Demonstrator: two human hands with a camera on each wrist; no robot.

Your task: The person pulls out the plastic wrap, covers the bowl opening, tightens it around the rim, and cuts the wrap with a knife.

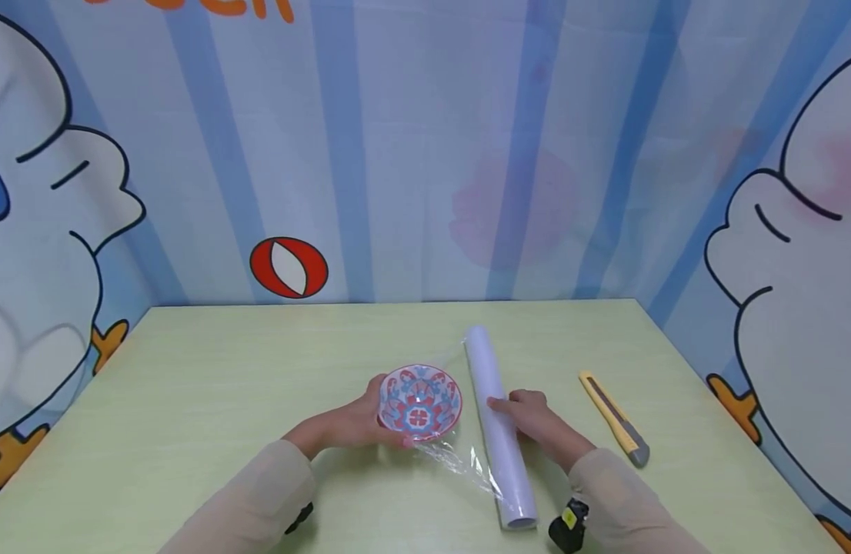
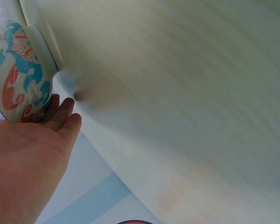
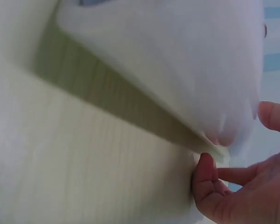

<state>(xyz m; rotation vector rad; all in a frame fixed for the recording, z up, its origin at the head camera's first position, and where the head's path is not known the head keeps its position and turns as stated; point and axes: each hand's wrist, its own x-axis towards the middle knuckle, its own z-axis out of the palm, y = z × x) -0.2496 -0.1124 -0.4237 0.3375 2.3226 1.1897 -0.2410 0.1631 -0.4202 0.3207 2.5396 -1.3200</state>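
Note:
A small bowl (image 1: 420, 402) with a red, blue and white flower pattern is held by my left hand (image 1: 362, 419), its inside tilted toward the head camera. In the left wrist view, the fingers (image 2: 60, 114) lie along the patterned outside of the bowl (image 2: 18, 70). A roll of cling film (image 1: 498, 431) lies lengthwise on the table, to the right of the bowl. A clear loose sheet of film (image 1: 460, 459) stretches from the roll to beneath the bowl. My right hand (image 1: 532, 419) grips the roll's right side, thumb on top; its fingers curl low beside it in the right wrist view.
A yellow and grey utility knife (image 1: 614, 419) lies on the table to the right of my right hand. The pale table (image 1: 245, 362) meets a blue striped backdrop (image 1: 412, 154) at its far edge, with printed cartoon figures on both sides.

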